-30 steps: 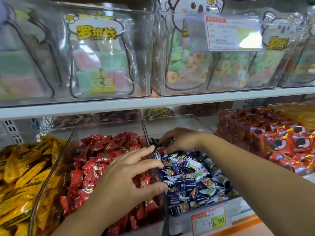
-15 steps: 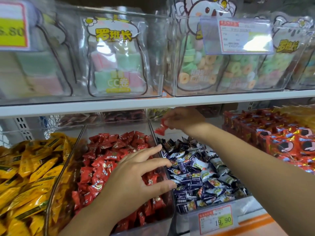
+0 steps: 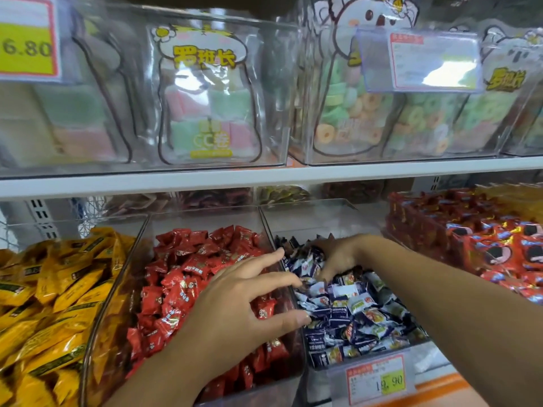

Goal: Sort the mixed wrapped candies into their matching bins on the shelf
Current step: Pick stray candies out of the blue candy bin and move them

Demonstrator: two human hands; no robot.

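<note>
Left hand (image 3: pixel 244 304), grip released, spreads over the red candies (image 3: pixel 182 277) at centre; right hand (image 3: pixel 338 257) digs into the blue candies (image 3: pixel 352 312) beside them, its grip hidden: cannot tell. Lower-right tag (image 3: pixel 379 378) reads 19.90, upper-left tag (image 3: pixel 28 39) 6.80

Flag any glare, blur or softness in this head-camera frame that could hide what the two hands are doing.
Head view: glare whitens the upper price tag, hiding its print; the upper clear bins look soft and reflective; the right hand is motion-blurred among the blue-and-white candies, so its grasp cannot be told; the left hand over the red candies is sharp.
</note>
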